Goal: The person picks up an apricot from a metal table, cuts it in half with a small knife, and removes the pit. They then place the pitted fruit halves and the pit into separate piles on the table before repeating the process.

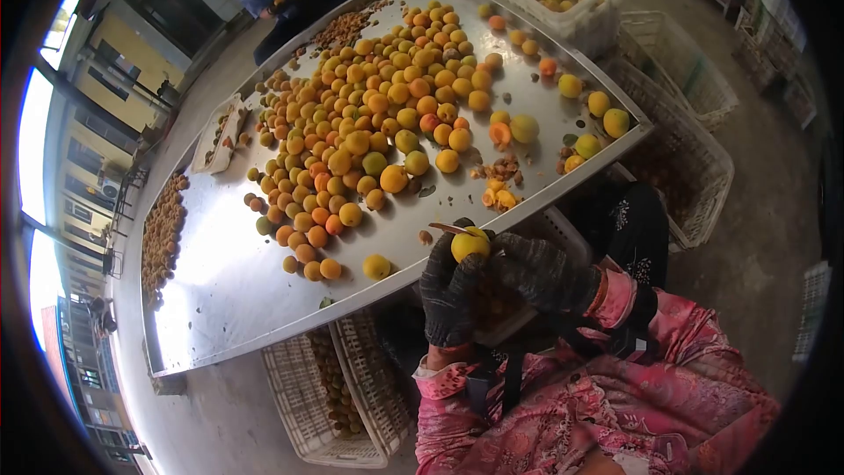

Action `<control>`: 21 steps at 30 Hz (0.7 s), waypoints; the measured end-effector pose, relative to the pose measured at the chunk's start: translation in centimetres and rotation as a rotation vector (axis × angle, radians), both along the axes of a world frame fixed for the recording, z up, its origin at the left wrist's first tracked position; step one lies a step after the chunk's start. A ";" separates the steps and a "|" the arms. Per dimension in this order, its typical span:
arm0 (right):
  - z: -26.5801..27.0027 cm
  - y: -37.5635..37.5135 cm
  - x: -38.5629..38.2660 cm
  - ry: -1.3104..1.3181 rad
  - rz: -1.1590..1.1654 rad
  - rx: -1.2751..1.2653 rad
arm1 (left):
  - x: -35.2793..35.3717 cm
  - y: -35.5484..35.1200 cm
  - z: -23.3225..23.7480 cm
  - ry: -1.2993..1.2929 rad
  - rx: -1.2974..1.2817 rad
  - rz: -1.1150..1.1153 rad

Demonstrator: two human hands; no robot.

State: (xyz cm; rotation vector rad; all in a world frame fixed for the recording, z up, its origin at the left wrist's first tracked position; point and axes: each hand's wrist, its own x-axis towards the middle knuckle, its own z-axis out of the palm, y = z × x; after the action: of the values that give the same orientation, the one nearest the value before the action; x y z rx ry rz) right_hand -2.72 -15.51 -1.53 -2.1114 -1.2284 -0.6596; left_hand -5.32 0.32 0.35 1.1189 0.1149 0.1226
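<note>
My 11 o'clock: pale wall [117, 7], dark doorway [178, 4]. 10 o'clock: yellow wall [145, 46], dark window [110, 69]. 9 o'clock: white daylight [37, 148]. 3 o'clock: grey floor [734, 268]. Before me, metal table [220, 303], glare on top

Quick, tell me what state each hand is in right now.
Left hand: closed on a yellow fruit.
Right hand: curled in close at the fruit; whether it grips anything can't be told.
</note>
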 end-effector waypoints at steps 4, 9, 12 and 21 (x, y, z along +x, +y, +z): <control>1.2 -0.7 2.1 0.805 0.289 0.047 | 0.4 2.4 1.2 0.053 0.132 -0.233; 2.1 0.7 2.3 0.629 0.253 0.044 | 0.7 0.6 0.8 0.032 0.177 -0.082; -1.5 2.5 0.5 0.083 -0.018 -0.053 | 1.2 -1.6 0.1 -0.032 0.026 0.107; 0.7 -0.6 1.6 0.199 0.071 -0.208 | 1.2 0.8 1.2 0.056 0.070 -0.100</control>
State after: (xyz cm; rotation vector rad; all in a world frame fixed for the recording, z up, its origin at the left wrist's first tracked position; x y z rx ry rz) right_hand -1.13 -16.10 -0.84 -2.2279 -1.2986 -0.2924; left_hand -4.16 1.14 1.56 1.1961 0.1050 0.0064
